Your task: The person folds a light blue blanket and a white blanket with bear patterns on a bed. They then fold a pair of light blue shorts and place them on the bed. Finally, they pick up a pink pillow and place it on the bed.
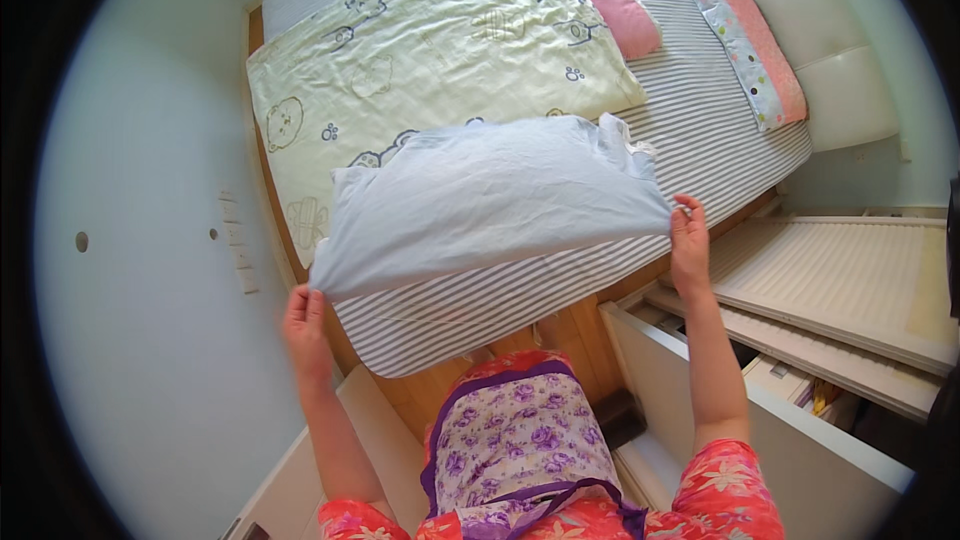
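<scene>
A thin light blue cloth [490, 195], which looks like a garment, is stretched wide between my hands over the near part of the bed. My left hand [305, 315] pinches its near left corner, just beyond the mattress edge. At the opposite near corner, my right hand [689, 240] grips the cloth between thumb and fingers. The near edge runs fairly straight from hand to hand. Along the far side the fabric is bunched, with a white crumpled edge at the right. It partly covers a pale yellow quilt [440, 60] with bear and paw outlines.
Grey and white stripes cover the bed [690, 140]. A pink pillow [618, 12] lies beside the quilt, and a patterned pillow [750, 45] rests by the padded headboard [830, 60]. At right are white ribbed panels [830, 280] and an open drawer [760, 430]. A wall [140, 240] stands left.
</scene>
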`<action>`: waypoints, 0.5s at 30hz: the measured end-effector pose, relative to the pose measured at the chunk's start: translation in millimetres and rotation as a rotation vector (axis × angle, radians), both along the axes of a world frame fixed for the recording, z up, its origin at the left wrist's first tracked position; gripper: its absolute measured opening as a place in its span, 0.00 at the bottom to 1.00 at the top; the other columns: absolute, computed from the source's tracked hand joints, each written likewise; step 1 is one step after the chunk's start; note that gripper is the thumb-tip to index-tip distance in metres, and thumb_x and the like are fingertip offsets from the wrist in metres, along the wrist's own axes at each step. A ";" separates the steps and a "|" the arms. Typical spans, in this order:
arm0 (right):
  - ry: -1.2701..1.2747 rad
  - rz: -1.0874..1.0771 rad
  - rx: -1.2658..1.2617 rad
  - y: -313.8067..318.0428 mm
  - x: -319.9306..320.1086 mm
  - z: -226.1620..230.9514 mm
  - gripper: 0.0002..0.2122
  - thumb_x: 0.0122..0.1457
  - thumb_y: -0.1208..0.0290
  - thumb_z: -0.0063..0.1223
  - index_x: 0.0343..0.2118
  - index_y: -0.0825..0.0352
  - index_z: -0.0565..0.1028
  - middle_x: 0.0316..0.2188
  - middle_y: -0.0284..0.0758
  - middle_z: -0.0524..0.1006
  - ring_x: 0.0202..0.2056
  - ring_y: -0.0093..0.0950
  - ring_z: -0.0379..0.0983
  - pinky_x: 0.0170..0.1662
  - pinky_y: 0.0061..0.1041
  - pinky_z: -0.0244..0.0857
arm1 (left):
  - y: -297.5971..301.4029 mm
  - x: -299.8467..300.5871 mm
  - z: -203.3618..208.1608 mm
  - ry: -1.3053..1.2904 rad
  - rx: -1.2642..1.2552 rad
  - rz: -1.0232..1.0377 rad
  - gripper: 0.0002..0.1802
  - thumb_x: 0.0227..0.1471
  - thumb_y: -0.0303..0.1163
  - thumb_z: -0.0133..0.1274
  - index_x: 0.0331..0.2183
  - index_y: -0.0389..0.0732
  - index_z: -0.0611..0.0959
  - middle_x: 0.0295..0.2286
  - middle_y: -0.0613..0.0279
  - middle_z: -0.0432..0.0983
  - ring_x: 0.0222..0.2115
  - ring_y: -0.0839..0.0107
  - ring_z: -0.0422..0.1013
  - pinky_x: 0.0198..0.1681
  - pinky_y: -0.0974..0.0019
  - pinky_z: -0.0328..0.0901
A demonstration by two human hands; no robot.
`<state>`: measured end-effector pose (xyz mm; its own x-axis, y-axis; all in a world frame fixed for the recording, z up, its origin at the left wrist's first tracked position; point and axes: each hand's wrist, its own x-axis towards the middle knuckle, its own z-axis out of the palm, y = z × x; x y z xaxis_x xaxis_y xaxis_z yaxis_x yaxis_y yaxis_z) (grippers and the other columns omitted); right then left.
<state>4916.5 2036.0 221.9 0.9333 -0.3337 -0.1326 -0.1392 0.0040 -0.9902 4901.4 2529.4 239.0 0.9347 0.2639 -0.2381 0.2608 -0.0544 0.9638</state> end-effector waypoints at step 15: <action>0.497 -0.116 -0.601 -41.7 -130.7 -266.1 0.10 0.49 0.77 0.48 0.35 0.69 0.64 0.27 0.33 0.65 0.30 0.25 0.62 0.36 0.23 0.59 | -82.9 -163.4 -263.3 0.669 -0.296 0.316 0.06 0.48 0.31 0.49 0.25 0.40 0.70 0.21 0.68 0.69 0.20 0.79 0.65 0.23 0.77 0.61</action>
<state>4785.7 1994.3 -44.3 0.7670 -0.5721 -0.2907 -0.5973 -0.4711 -0.6491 4738.0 2446.5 -24.3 0.4606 0.3306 -0.8237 0.7496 0.3520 0.5605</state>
